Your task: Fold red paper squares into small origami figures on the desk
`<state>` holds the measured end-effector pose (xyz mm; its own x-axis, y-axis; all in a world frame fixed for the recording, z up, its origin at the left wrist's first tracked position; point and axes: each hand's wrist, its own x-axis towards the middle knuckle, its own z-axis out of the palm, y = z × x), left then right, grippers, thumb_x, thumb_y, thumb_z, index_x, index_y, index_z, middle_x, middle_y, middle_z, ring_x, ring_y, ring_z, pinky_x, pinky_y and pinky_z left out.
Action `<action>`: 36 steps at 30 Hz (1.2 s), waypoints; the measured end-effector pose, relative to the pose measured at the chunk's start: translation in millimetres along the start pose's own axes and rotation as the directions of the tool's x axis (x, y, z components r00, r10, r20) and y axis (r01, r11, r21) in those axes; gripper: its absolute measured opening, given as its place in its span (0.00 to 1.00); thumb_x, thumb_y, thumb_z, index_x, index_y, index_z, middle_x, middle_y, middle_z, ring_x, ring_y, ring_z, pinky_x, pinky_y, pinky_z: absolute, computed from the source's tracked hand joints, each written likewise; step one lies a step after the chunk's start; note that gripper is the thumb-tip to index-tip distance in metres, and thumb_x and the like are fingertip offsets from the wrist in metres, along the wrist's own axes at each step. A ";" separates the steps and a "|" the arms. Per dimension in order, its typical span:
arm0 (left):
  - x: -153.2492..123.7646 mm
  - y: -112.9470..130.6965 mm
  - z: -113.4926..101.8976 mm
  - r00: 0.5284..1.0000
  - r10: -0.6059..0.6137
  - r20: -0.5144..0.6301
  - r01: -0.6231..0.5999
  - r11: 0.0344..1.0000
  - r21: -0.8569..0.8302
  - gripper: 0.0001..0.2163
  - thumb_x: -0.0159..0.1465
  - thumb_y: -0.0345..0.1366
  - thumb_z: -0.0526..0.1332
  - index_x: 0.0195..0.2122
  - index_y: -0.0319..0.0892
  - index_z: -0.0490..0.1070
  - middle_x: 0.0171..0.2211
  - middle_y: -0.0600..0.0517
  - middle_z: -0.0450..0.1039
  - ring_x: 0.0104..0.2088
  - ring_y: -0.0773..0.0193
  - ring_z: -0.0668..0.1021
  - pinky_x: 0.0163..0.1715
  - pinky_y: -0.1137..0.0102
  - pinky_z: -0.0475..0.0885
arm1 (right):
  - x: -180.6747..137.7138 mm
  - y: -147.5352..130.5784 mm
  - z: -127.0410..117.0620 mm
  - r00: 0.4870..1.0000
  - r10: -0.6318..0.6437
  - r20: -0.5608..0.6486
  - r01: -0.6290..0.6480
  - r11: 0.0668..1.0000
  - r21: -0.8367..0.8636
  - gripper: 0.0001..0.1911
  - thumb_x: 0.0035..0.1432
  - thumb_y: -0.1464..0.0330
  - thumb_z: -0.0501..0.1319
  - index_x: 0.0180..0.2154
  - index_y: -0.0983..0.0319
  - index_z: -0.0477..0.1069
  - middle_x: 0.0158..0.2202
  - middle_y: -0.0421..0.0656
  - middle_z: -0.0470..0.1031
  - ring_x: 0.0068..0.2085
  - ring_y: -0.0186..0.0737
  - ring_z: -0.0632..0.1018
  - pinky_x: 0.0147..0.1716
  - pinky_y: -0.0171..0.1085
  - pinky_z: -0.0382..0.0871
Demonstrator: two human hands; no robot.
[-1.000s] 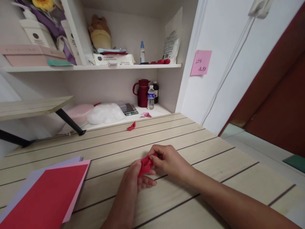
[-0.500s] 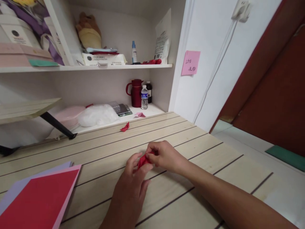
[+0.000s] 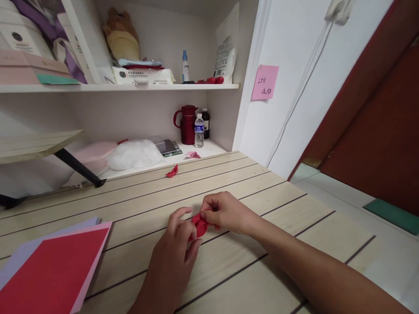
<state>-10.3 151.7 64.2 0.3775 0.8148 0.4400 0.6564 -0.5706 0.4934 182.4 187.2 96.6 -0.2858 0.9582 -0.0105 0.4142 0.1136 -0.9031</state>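
Observation:
A small piece of folded red paper [image 3: 199,225] is between my two hands, just above or on the striped wooden tabletop [image 3: 248,266]. My right hand [image 3: 225,213] pinches its right end between thumb and fingers. At its left end, my left hand [image 3: 176,244] has curled fingers against the paper, with the thumb below and the index finger lifted off. Part of the paper is hidden behind the fingers. Farther back on the table lies a small red folded paper boat [image 3: 172,171].
Red, pink and lilac paper sheets [image 3: 59,266] lie stacked at the left. Behind the table, a white shelf [image 3: 157,87] holds a dark red jug [image 3: 188,126], a water bottle [image 3: 199,131] and a pink folded paper [image 3: 193,155]. A small stand's black leg [image 3: 80,168] rests at the back left.
My left hand has shifted slightly left and its index finger has come off the paper. More of the red paper shows, spread wider. My right hand keeps its pinch.

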 end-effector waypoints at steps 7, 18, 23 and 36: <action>0.9 -3.2 -2.4 0.999 0.011 -0.030 -0.012 1.000 -0.020 0.12 0.65 0.29 0.54 0.47 0.53 0.65 0.58 0.48 0.61 0.48 0.61 0.78 0.41 0.64 0.77 | 0.5 -0.8 -0.3 1.000 0.020 0.008 -0.020 0.998 0.060 0.03 0.49 0.73 0.59 0.25 0.61 0.68 0.20 0.34 0.69 0.20 0.30 0.71 0.19 0.28 0.65; 1.8 -6.1 -0.7 0.997 -0.079 0.011 0.079 0.997 -0.011 0.05 0.64 0.30 0.53 0.31 0.47 0.63 0.53 0.48 0.68 0.41 0.60 0.80 0.38 0.61 0.76 | -0.7 -0.9 1.1 0.999 0.047 0.025 -0.049 0.992 0.113 0.03 0.49 0.72 0.60 0.25 0.61 0.68 0.18 0.34 0.69 0.18 0.30 0.70 0.18 0.28 0.65; 2.4 -8.3 0.2 0.983 -0.181 0.016 0.181 0.972 -0.150 0.05 0.62 0.30 0.57 0.31 0.48 0.61 0.45 0.51 0.74 0.43 0.61 0.79 0.41 0.64 0.73 | 0.3 -1.7 2.8 0.993 0.085 0.079 -0.097 0.983 0.158 0.08 0.52 0.67 0.62 0.24 0.61 0.66 0.17 0.34 0.69 0.17 0.29 0.70 0.17 0.27 0.64; 1.7 -16.3 2.8 0.990 0.131 -0.057 -0.126 0.989 0.083 0.06 0.67 0.31 0.54 0.37 0.48 0.69 0.33 0.54 0.77 0.33 0.65 0.81 0.33 0.71 0.75 | -1.7 -3.9 8.0 0.983 -0.184 0.002 0.181 0.964 -0.196 0.12 0.52 0.69 0.68 0.40 0.59 0.76 0.39 0.42 0.78 0.36 0.38 0.76 0.35 0.32 0.67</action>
<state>-18.6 162.7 54.8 0.4222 0.7262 0.5426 0.6557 -0.6580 0.3703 174.3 183.1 96.7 -0.3591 0.9204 0.1547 0.5169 0.3342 -0.7881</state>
